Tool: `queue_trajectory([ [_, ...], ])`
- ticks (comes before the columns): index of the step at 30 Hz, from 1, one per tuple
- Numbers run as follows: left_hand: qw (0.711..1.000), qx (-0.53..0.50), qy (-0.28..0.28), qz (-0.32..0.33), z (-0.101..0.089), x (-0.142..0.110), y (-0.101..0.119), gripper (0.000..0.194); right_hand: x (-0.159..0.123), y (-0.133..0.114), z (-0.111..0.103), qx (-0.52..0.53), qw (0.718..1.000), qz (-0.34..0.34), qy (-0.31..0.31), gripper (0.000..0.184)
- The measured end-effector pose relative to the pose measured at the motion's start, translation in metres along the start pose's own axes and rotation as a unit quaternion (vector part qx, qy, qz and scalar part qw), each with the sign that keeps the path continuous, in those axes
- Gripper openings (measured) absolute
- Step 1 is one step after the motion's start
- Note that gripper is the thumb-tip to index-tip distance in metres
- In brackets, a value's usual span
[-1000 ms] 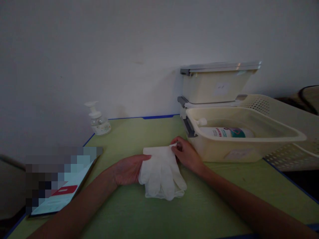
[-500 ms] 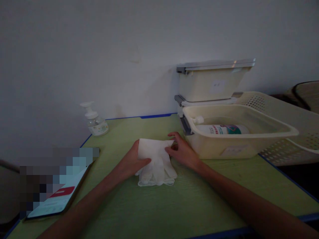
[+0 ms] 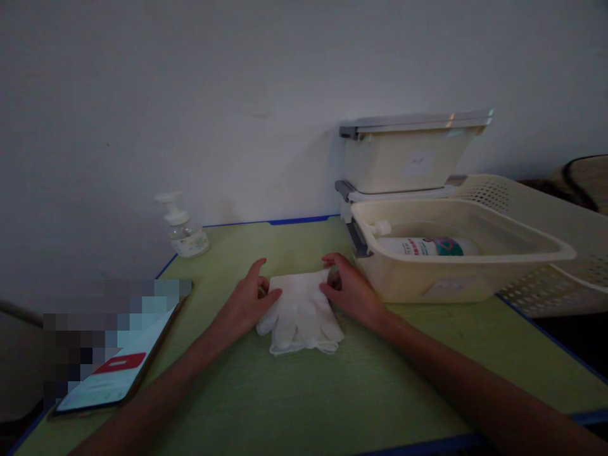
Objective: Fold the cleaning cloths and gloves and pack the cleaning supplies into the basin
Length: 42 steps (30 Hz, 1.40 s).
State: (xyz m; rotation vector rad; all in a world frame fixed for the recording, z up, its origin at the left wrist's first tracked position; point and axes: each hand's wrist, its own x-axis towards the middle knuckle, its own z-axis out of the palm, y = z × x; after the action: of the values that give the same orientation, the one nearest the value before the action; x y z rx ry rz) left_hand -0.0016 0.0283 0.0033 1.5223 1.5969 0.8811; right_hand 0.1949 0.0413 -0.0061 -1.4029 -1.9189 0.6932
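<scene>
Several flat, thin white gloves (image 3: 301,307) lie in a pile on the green table, their fingers toward me and their cuff edge away from me. My left hand (image 3: 249,297) is at the upper left side of the pile, thumb over the glove edge, middle fingers curled against it and index finger raised. At the upper right corner, my right hand (image 3: 349,288) pinches the cuff edge between thumb and curled fingers, its index finger lifted. The fingertips behind the edge are partly hidden on both sides.
A cream bin (image 3: 427,278) holding a white bottle (image 3: 422,246) stands right of my right hand. Behind it are a lidded box (image 3: 403,161) and a perforated basket (image 3: 546,215). A pump bottle (image 3: 189,240) stands back left, and a tablet (image 3: 102,389) lies front left.
The cuff part of the gloves has come down flatter and spread. My left hand has shifted slightly, its index finger now raised clear of the cuff. My right hand stays at its corner.
</scene>
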Motion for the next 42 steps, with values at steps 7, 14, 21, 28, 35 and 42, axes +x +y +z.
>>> queue_trajectory([
  [7, 0.998, -0.042, -0.040, 0.028, -0.004, 0.005, -0.012, 0.057, -0.007, -0.003, -0.006, -0.033, 0.993, -0.106, 0.042, 0.021],
  [14, 0.996, 0.020, 0.001, 0.087, 0.001, 0.006, -0.020, 0.050, -0.032, -0.024, -0.018, -0.164, 0.881, -0.430, -0.108, 0.017],
  [21, 0.897, 0.212, 0.059, 0.385, -0.011, -0.018, 0.004, 0.004, -0.038, -0.036, -0.021, -0.323, 0.825, -0.417, -0.201, 0.022],
  [28, 0.797, 0.358, -0.198, 0.444, -0.007, -0.040, 0.012, 0.022, -0.038, -0.034, -0.021, -0.299, 0.852, -0.357, -0.239, 0.011],
  [35, 0.822, 0.367, -0.228, 0.370, -0.008, -0.035, 0.008, 0.013, -0.036, -0.037, -0.029, -0.288, 0.860, -0.339, -0.250, 0.020],
  [42, 0.878, 0.332, -0.240, 0.248, -0.018, -0.038, 0.017, 0.011, -0.036, -0.037, -0.032, -0.300, 0.865, -0.312, -0.255, 0.024],
])
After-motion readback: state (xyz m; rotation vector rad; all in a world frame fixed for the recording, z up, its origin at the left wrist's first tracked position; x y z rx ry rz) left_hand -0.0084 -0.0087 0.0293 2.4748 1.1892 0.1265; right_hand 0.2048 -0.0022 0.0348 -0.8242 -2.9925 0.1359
